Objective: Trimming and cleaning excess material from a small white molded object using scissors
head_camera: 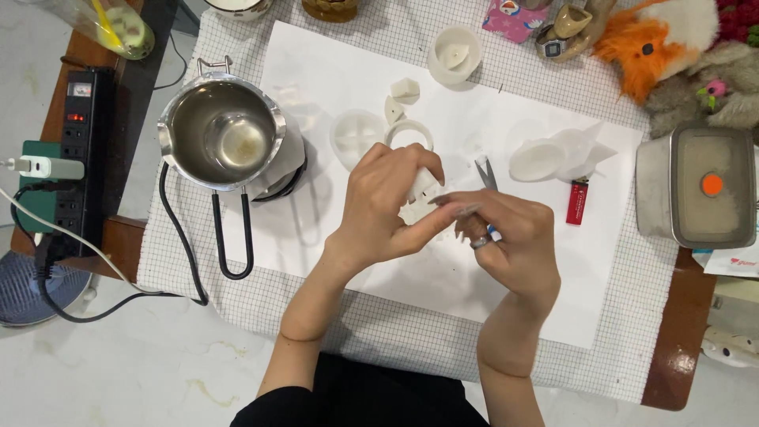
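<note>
Head view: at centre, the left hand point(387, 202) grips a small white wax piece point(421, 188), fingers curled round it. Right hand point(506, 233) at 3 o'clock of it, fingers closed on scissors point(485, 171) (blades poking up). Red lighter point(578, 202) lies further at 3 o'clock. Steel pot point(223, 130) sits at 9 o'clock, and a pink patterned packet point(514, 19) at 1 o'clock.

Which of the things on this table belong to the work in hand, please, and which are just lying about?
In use: left hand gripping white wax piece; right hand holding scissors.

Lying about: metal pot, red lighter, orange furry toy, power strip, metal tin.
</note>
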